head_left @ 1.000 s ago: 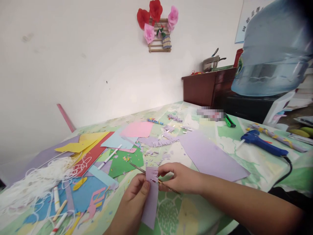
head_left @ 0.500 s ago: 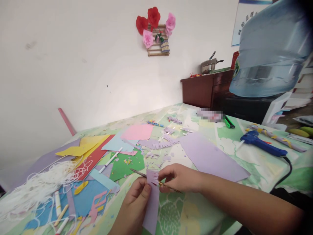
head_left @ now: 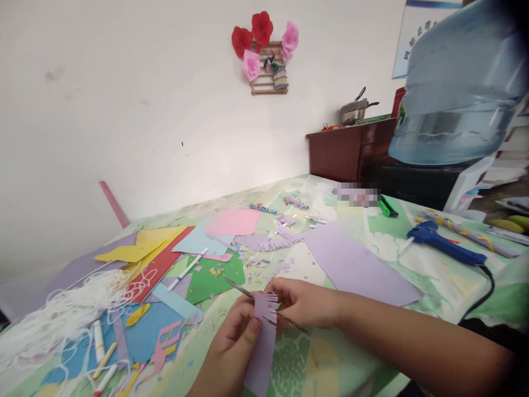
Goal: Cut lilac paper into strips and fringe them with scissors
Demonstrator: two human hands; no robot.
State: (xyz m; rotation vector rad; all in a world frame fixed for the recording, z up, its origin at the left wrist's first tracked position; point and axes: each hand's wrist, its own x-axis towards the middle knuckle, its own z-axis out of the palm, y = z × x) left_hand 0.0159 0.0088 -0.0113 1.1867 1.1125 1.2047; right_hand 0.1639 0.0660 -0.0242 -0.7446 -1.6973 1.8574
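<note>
My left hand (head_left: 233, 347) pinches a lilac paper strip (head_left: 261, 353) near its top, where the edge is cut into a fringe. My right hand (head_left: 308, 302) is closed on small scissors (head_left: 243, 290) whose thin blades point left across the fringed edge. Both hands hover just above the table near its front edge. A large lilac sheet (head_left: 355, 264) lies flat just behind my right wrist.
Coloured paper sheets (head_left: 233, 221), a white string tangle (head_left: 61, 314), pens (head_left: 188, 267) and scraps cover the left of the patterned table (head_left: 430, 281). A blue glue gun (head_left: 444, 245) with black cord lies right. A water bottle (head_left: 463, 82) and wooden cabinet (head_left: 347, 146) stand behind.
The strip and scissors have shifted slightly right and down. The fringe at the strip's top has grown wider as the scissors work along it.
</note>
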